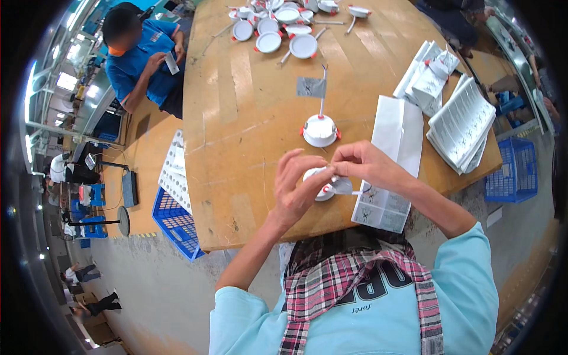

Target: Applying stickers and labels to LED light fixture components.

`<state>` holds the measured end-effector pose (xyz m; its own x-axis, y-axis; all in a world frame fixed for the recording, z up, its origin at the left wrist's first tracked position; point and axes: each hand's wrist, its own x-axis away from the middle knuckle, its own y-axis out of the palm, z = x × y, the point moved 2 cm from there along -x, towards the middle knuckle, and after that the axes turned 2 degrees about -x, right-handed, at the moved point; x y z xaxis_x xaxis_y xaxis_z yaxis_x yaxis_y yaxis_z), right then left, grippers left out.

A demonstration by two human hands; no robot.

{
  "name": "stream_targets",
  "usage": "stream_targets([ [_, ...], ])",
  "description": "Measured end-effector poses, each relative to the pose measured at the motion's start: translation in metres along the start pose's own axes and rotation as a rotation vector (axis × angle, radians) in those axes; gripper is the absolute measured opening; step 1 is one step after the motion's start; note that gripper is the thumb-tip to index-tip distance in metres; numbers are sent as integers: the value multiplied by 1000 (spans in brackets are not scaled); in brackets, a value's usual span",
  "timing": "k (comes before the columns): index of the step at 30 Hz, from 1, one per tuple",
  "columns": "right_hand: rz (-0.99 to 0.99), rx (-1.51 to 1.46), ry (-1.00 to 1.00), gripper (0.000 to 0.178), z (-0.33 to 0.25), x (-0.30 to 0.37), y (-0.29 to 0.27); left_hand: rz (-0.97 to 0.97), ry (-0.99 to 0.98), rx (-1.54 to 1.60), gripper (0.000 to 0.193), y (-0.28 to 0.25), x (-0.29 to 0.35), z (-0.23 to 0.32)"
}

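At the table's near side a small white round downlight (320, 194) lies partly hidden under my hands, a red clip showing on it. My left hand (297, 186) reaches over it, thumb and forefinger closed at a silver label (342, 186). From the other side my right hand (368, 167) pinches the same label, fingertips touching those of the left. The label sits at the downlight's cable. Just beyond stands another downlight (319, 131) with red clips, its cable upright with a silver label flag (311, 87) on it. A strip of label sheet (384, 207) lies beside my right forearm.
Several downlights (269, 42) are heaped at the table's far side. Stacks of label sheets (462, 126) lie at the right. Blue crates (176, 222) flank the brown table (236, 171). A person in a blue shirt (142, 59) works at the left.
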<state>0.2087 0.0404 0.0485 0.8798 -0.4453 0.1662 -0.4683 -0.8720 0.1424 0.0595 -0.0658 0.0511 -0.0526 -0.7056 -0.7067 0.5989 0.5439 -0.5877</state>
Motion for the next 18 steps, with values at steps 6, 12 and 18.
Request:
stream_targets([
  [6, 16, -46, 62, 19, 2, 0, -1, -87, 41, -70, 26, 3, 5, 4],
  [12, 94, -3, 87, 21, 5, 2, -5, -161, 83, -117, 16, 4, -4, 10],
  [18, 172, -71, 144, 23, 13, 4, -7, -188, 71, -159, 22, 8, 2, 15],
])
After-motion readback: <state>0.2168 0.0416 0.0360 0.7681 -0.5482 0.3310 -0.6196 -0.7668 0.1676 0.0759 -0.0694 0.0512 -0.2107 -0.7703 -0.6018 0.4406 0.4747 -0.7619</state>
